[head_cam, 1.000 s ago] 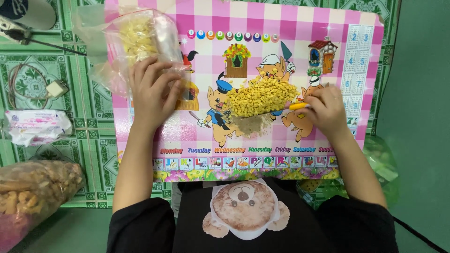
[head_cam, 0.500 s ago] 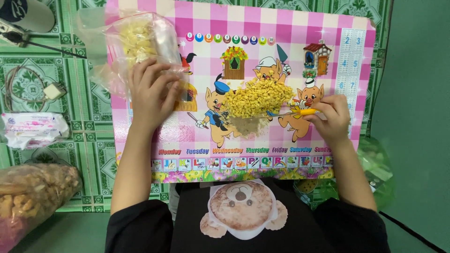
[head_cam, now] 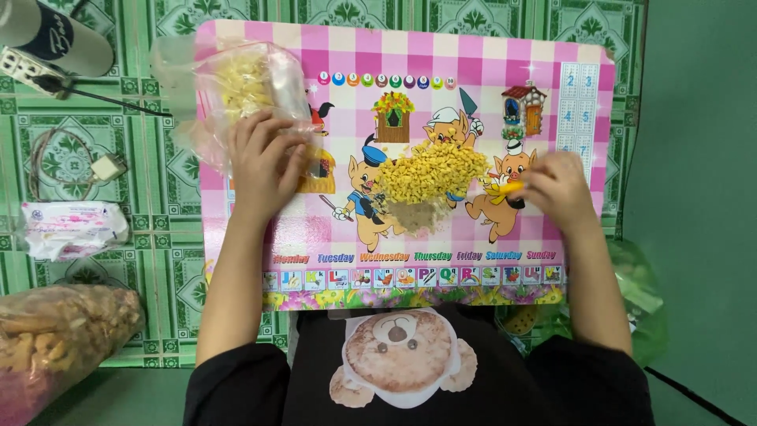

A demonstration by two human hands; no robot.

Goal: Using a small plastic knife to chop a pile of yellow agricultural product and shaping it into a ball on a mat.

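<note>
yellow piece (head_cam: 509, 188) pinched in right hand (head_cam: 558, 189) fingertips

left hand (head_cam: 264, 162) on clear bag (head_cam: 236, 95) | right hand (head_cam: 556, 189) pinching yellow piece (head_cam: 509, 188) | yellow pile (head_cam: 434, 173) between

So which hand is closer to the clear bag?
Left. The left hand rests on the clear bag; the right hand is across the mat, past the yellow pile.
</note>
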